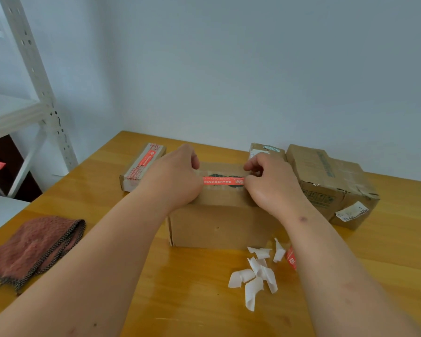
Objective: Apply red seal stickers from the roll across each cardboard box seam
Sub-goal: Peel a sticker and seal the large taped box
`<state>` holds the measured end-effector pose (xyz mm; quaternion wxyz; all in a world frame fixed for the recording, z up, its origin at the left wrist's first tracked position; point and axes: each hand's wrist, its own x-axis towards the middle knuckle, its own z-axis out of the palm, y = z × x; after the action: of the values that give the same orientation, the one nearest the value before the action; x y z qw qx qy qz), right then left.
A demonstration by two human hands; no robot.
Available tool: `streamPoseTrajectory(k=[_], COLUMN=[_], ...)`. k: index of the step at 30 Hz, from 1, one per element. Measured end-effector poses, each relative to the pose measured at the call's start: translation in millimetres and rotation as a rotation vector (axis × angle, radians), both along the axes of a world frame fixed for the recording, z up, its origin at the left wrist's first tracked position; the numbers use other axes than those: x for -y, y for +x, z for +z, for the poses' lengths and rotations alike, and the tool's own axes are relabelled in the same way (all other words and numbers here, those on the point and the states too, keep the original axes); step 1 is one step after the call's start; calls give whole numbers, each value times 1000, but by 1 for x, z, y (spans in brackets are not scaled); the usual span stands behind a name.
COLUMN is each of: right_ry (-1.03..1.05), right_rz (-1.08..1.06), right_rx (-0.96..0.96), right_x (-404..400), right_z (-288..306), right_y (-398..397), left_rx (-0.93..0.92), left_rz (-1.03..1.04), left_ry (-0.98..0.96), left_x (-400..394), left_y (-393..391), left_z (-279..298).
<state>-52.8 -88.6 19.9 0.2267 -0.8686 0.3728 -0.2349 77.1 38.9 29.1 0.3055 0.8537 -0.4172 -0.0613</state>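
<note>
A cardboard box (219,224) stands on the wooden table (180,300) in front of me. A red seal sticker (223,181) stretches across its taped top. My left hand (178,176) holds the sticker's left end with curled fingers, and my right hand (270,181) pinches the right end. Whether the sticker lies flat on the box I cannot tell. A red bit of the sticker roll (291,257) shows beside my right forearm, mostly hidden.
Several curled white backing strips (255,276) lie near the box. A flat box with a red sticker (142,165) sits at back left, brown boxes (331,183) at back right. A reddish cloth (34,244) lies left. A metal shelf (34,76) stands beyond the table.
</note>
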Motion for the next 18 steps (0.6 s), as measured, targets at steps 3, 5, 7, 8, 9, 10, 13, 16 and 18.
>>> streamPoseTrajectory(k=[3, 5, 7, 8, 9, 10, 13, 16, 18], right_ry=[-57, -37, -1, -2, -14, -27, -30, 3, -14], right_rz=[69, 169, 228, 244, 255, 265, 293, 289, 266], right_rx=[-157, -308, -421, -465, -498, -515, -528, -524, -548], right_x=[-3, -5, -5, -4, -4, -4, -8, -13, -18], right_z=[1, 4, 10, 14, 18, 22, 26, 25, 27], right_y=[-8, -12, -18, -21, -24, -27, -33, -39, -43], left_rx=[17, 63, 68, 66, 61, 52, 22, 4, 4], left_rz=[-40, -87, -122, -132, -142, -153, -212, -248, -269], left_ry=[-41, -47, -24, -4, 12, 21, 62, 105, 140], left_x=[-8, -14, -19, -21, -23, -25, -30, -33, -34], left_y=[-4, -9, -12, -13, -13, -12, -12, -13, -14], left_z=[-3, -4, -3, -3, -2, 0, 4, 8, 9])
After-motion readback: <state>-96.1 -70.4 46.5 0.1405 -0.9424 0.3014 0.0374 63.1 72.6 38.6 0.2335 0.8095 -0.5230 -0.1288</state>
